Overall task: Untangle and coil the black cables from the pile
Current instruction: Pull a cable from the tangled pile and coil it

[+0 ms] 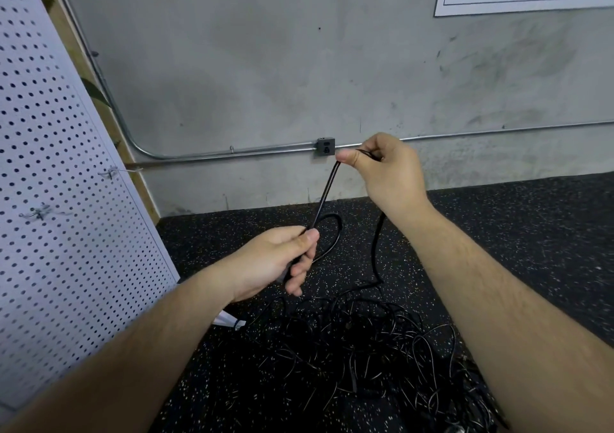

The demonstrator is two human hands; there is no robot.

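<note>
Little looks done: the tangled pile of thin black cables [349,349] sprawls across the lower middle of the frame on the speckled black rubber floor [531,233], no finished coil in view (just one small loop [340,229] begun). Left of centre, the left hand [282,259] curls round that loop and a doubled glossy black cable [327,190]; right of centre, higher, the right hand [382,170] pinches its fold between thumb and forefinger.
</note>
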